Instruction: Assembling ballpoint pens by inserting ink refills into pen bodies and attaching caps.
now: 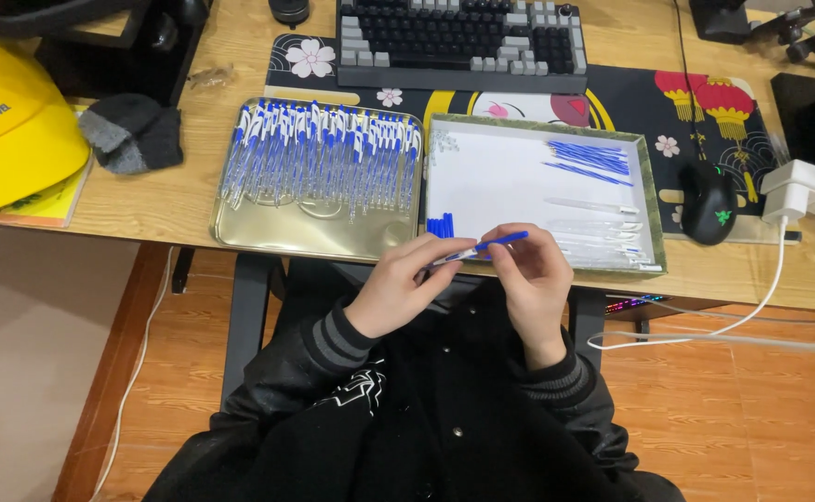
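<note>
Now both hands, left hand (396,284) and right hand (530,274), have their fingers pinched on one blue ballpoint pen (477,248), held level at the desk (184,200) edge, close to the white parts box (491,177) and the gold tray (319,232) of finished pens.

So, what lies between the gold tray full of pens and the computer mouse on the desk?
In the head view, a white tray lies between the gold tray and the mouse. It holds blue refills, clear pen barrels and small blue caps.
</note>
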